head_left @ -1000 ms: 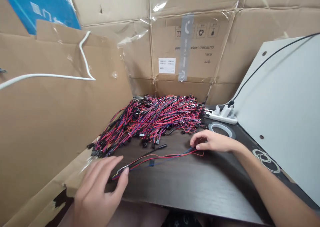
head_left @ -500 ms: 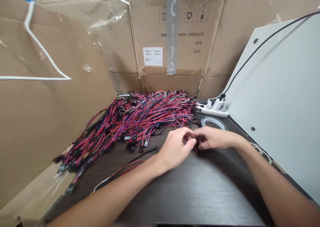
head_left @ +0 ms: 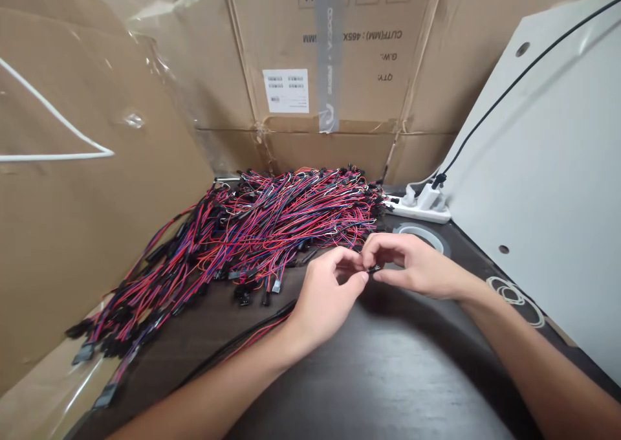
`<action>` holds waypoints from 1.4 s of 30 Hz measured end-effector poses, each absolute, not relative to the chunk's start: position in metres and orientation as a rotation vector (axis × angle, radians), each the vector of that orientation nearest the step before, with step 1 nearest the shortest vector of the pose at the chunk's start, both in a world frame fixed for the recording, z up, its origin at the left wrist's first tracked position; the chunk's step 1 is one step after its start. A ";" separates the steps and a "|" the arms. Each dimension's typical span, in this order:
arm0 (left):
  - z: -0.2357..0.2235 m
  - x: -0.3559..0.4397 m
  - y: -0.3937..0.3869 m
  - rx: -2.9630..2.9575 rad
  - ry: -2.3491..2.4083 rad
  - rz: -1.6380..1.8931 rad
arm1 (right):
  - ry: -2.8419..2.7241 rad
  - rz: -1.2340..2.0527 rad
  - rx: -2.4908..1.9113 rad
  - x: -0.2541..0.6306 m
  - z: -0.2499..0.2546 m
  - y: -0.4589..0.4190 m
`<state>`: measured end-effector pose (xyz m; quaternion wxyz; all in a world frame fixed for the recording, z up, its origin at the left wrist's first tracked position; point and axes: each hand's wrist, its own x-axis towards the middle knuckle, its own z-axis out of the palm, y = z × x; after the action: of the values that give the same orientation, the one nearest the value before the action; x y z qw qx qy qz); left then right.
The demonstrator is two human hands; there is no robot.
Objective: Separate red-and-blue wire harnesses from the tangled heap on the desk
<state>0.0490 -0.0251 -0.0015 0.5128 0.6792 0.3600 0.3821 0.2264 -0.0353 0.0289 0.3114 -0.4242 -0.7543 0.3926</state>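
Note:
My left hand (head_left: 330, 291) and my right hand (head_left: 412, 265) meet above the dark table, fingertips almost touching. Between them is a small black connector (head_left: 373, 269), mostly covered by the fingers. Thumb and forefinger are pinched on it from each side, so both hands are closed. Several red and black wires (head_left: 259, 332) lie on the table and run under my left wrist. Beyond the hands spreads a large heap of red, blue and black wire harnesses (head_left: 291, 213) with black plugs on their ends.
A white power strip (head_left: 422, 211) with plugs stands at the back right. In front of it lies a roll of tape (head_left: 422, 234), partly behind my right hand. A coiled pale cable (head_left: 514, 297) rests by the white panel (head_left: 548, 142). Cardboard (head_left: 359, 103) walls the back and left.
The view has tilted down and come closer. My hands have shifted slightly left, and the red wire end that showed below the fingers is no longer visible.

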 end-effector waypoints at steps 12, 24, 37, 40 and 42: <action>0.014 0.044 -0.018 1.247 0.695 0.633 | -1.692 1.088 -0.775 0.218 0.022 -0.034; 0.013 0.038 -0.018 1.192 0.661 0.454 | -1.502 0.999 -0.755 0.206 0.019 -0.035; 0.008 0.034 -0.017 0.939 0.405 0.164 | -1.360 0.946 -0.805 0.201 0.009 -0.035; 0.006 0.037 -0.020 0.954 0.540 0.318 | -1.422 0.857 -0.848 0.199 0.011 -0.037; 0.004 0.040 -0.022 0.993 0.605 0.435 | -1.469 0.816 -0.865 0.196 0.011 -0.039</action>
<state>0.0402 -0.0222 0.0043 0.8133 0.4653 0.2836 0.2040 0.1964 -0.0391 0.0113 0.5857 -0.3710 -0.6301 0.3497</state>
